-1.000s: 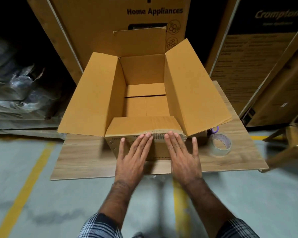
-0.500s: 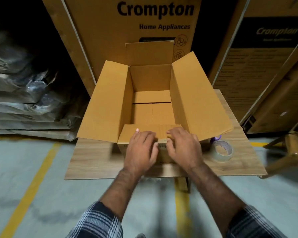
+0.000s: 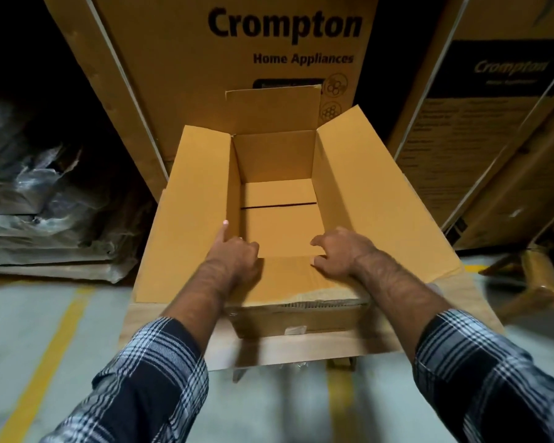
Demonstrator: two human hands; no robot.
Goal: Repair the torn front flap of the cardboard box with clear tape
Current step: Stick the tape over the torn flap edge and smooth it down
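Observation:
An open brown cardboard box (image 3: 202, 219) stands on a low wooden table (image 3: 301, 350). Its front flap (image 3: 285, 279) is folded inward, and a ragged corrugated tear (image 3: 320, 303) runs along its fold line. My left hand (image 3: 235, 255) curls over the flap's far edge at the left corner, with the index finger pointing up against the left side flap. My right hand (image 3: 339, 251) grips the same edge at the right corner. No tape roll is in sight; my right forearm covers the table to the right of the box.
Tall printed appliance cartons (image 3: 237, 59) stand right behind the box, with another (image 3: 480, 123) at the right. Plastic-wrapped stacks (image 3: 45, 203) lie at the left. A wooden chair (image 3: 538, 282) is at the right. Yellow lines (image 3: 45, 362) cross the grey floor.
Both hands left the torn front edge and slid forward over the flap to its far edge, spreading to the corners. The camera moved closer, and the tape roll passed behind my right arm.

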